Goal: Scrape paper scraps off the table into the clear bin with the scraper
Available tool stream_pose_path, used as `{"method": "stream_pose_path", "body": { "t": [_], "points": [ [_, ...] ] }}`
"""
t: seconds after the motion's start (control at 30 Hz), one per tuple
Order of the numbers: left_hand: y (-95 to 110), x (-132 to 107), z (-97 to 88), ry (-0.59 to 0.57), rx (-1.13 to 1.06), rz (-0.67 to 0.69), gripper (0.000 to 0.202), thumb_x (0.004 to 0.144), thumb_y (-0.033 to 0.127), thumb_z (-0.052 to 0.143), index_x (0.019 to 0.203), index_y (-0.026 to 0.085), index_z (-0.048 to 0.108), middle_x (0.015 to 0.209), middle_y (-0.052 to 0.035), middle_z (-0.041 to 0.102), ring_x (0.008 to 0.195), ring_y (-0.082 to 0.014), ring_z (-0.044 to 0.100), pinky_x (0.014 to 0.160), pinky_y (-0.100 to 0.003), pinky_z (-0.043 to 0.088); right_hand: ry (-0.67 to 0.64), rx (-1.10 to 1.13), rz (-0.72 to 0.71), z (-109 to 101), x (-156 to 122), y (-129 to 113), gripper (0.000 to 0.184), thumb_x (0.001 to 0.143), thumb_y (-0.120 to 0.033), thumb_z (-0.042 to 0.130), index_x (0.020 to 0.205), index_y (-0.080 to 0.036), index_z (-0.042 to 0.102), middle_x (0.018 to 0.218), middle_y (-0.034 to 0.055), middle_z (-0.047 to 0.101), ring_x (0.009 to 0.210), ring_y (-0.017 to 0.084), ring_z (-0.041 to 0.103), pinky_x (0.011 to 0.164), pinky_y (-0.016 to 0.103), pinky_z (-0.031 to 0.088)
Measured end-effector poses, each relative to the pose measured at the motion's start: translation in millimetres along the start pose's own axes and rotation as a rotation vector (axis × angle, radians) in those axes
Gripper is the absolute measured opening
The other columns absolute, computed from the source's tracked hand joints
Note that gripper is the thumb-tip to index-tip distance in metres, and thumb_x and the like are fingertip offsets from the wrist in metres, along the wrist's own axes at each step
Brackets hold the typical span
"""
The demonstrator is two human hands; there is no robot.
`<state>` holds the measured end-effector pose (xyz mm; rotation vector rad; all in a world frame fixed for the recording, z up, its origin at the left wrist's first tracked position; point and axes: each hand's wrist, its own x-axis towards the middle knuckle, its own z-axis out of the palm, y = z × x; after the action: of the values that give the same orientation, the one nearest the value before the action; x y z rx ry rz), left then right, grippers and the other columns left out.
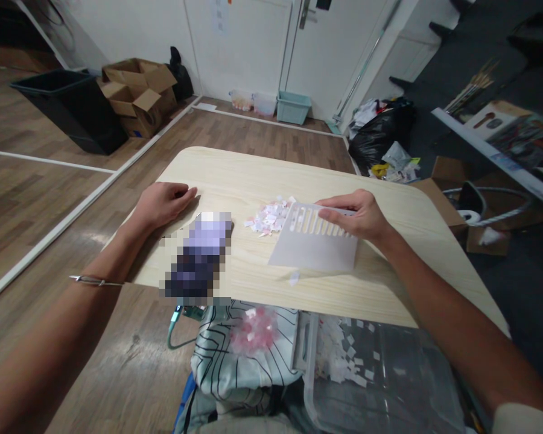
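Observation:
My right hand (359, 216) pinches the upper right edge of a white sheet (314, 250) with a row of narrow rounded strips or slots. The sheet is tilted over the table, its left edge beside a pile of small white and pinkish paper pieces (271, 216). One small pale piece (294, 278) lies apart, nearer the front edge. My left hand (165, 205) rests on the table's left side, its fingers curled and nothing visible in them. Close to it lies a phone-like object (201, 253), blurred by pixelation.
Below the pale wooden table (221, 166) sits a clear plastic bin (389, 386) with scattered paper squares. Beside it, a patterned cloth (212, 355) bears a pink translucent clump (256, 330). Cardboard boxes (138, 90), a black bin (72, 111) and black bags (382, 132) stand farther off.

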<state>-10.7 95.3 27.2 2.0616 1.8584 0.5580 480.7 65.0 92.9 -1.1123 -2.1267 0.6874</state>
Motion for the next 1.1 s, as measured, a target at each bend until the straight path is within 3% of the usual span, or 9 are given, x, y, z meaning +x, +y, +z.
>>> {"method": "stream_pose_path", "body": {
  "t": [0.1,0.23,0.37,0.57,0.7,0.8,0.93,1.1],
  "points": [
    [-0.9,0.1,0.2,-0.001,0.007,0.006,0.059,0.114,0.059,0.06,0.064,0.03,0.046,0.062,-0.0042,0.042,0.07,-0.0256,0.043,0.077,-0.046,0.03,-0.036,-0.086,-0.221,16.8,15.0,-6.2,0.077,0.113,-0.094,0.077,0.091,-0.024,0.098,0.073,0.0073,0.085,0.054,0.016,0.06,0.054,0.033,0.041],
    [-0.8,0.1,0.1,-0.012,0.014,-0.001,0.058,0.114,0.058,0.058,0.065,0.03,0.047,0.064,-0.0041,0.042,0.07,-0.0254,0.042,0.079,-0.047,0.031,-0.06,-0.315,-0.467,32.8,27.3,-12.0,0.09,0.128,-0.093,0.047,0.074,-0.027,0.076,0.054,-0.0016,0.056,0.05,0.014,0.043,0.058,0.037,0.03],
    [-1.4,0.2,0.5,-0.009,0.03,0.005,0.059,0.115,0.061,0.056,0.066,0.03,0.046,0.062,-0.0047,0.045,0.069,-0.0248,0.042,0.077,-0.046,0.029,-0.128,-0.469,-0.565,31.6,28.7,-15.4,0.085,0.133,-0.083,0.041,0.071,-0.029,0.065,0.054,-0.0031,0.045,0.052,0.017,0.04,0.06,0.041,0.023],
    [-6.0,1.5,2.1,-0.022,0.006,-0.003,0.058,0.114,0.061,0.059,0.066,0.03,0.047,0.061,-0.0049,0.048,0.069,-0.025,0.043,0.076,-0.046,0.03,-0.261,-0.482,-0.507,7.8,7.3,-13.8,0.086,0.129,-0.089,0.044,0.064,-0.032,0.044,0.052,-0.0035,0.038,0.051,0.019,0.035,0.058,0.042,0.02],
    [-2.9,0.7,1.0,-0.014,0.0,-0.006,0.059,0.114,0.061,0.059,0.065,0.03,0.046,0.06,-0.0031,0.041,0.069,-0.0248,0.041,0.077,-0.046,0.029,-0.299,-0.474,-0.477,-18.3,-26.1,-7.9,0.084,0.128,-0.087,0.047,0.065,-0.033,0.044,0.053,-0.0031,0.041,0.051,0.019,0.036,0.056,0.042,0.021],
    [0.3,-0.3,0.3,-0.005,0.015,-0.008,0.06,0.114,0.062,0.056,0.064,0.03,0.045,0.059,-0.0034,0.041,0.067,-0.0246,0.042,0.076,-0.045,0.03,-0.312,-0.436,-0.492,-36.6,-58.6,-5.0,0.077,0.13,-0.076,0.059,0.067,-0.032,0.05,0.054,-0.0036,0.047,0.051,0.018,0.042,0.056,0.042,0.025],
    [0.6,-0.4,0.7,-0.002,0.028,0.005,0.061,0.114,0.062,0.057,0.063,0.029,0.046,0.058,-0.0042,0.045,0.067,-0.0242,0.046,0.075,-0.044,0.031,-0.239,-0.381,-0.423,-51.7,-93.3,-7.7,0.074,0.136,-0.064,0.053,0.07,-0.031,0.056,0.054,-0.0036,0.052,0.048,0.017,0.049,0.056,0.04,0.032],
    [-1.7,0.5,0.8,-0.002,0.004,0.006,0.061,0.112,0.063,0.062,0.063,0.029,0.049,0.057,-0.0045,0.048,0.067,-0.024,0.044,0.075,-0.045,0.03,0.071,-0.462,-0.09,-55.6,-90.8,-15.3,0.081,0.127,-0.087,0.058,0.067,-0.031,0.061,0.052,-0.0025,0.048,0.046,0.017,0.044,0.055,0.04,0.031]
  ]
}}
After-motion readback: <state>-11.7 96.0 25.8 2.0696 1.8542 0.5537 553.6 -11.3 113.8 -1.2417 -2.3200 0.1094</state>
